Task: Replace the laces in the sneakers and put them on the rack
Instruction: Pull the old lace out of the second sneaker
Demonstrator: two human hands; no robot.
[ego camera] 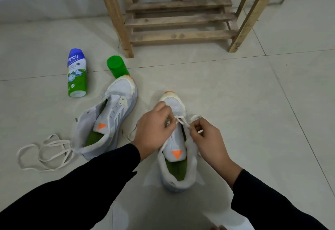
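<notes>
Left hand (154,130) and right hand (206,139) each pinched lace (183,121) over sneaker (178,150); bottle (77,73) at 10 o'clock read "nycil".

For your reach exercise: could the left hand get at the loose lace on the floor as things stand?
Probably yes, once freed: the left hand is busy pinching the right sneaker's lace, but bare floor leads to the loose lace.

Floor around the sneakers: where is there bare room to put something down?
The tiles right of the sneaker being laced, out to the wooden rack's right leg, are bare. So are the rack's slats. It is crowded on the left: other sneaker, loose lace, powder bottle, green can.
</notes>
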